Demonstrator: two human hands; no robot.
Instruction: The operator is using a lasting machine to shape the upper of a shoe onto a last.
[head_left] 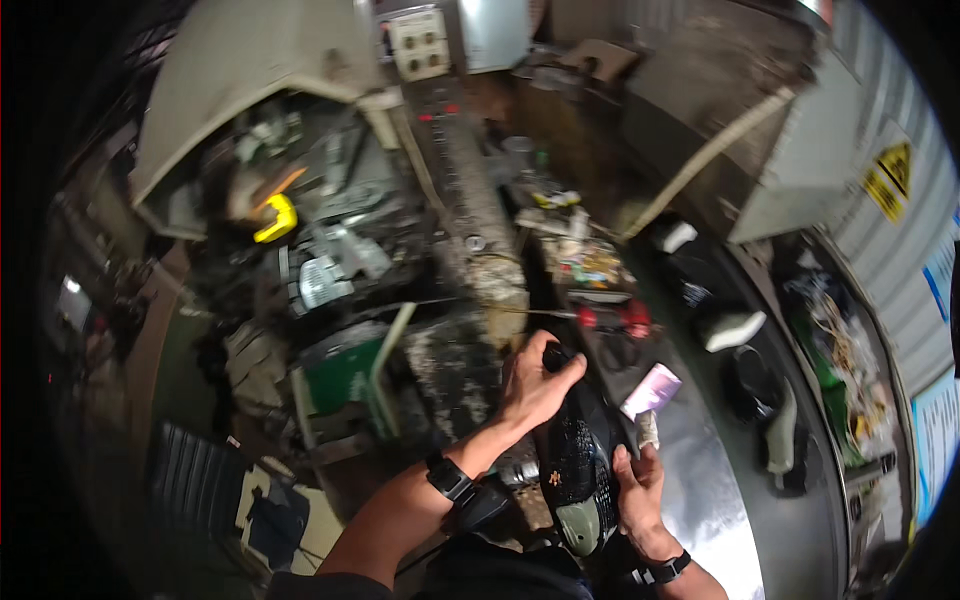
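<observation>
Black mesh covers most of the shoe, which is held in the near middle of the scene, in front of the person's body and at the left border of the shiny metal table. Its long axis goes from far to near, with the near end leaning only slightly to the right. At this near end is a grey-green part, and a small orange mark is on the side.

The left hand is at the far end of the shoe, and its fingers are bent around that end, with the thumb on the right side. The right hand is beside the right flank, nearer to the grey-green part than the left hand is. Its thumb appears to touch the flank, but I cannot tell if its other fingers grip the shoe from beneath. Near its fingertips is a small whitish piece; whether it is held or worn on a finger, I cannot tell.

So the shoe lies between the two hands: the left governs the far end, the right supports the side. A pink-purple card is just beyond the right fingers.
</observation>
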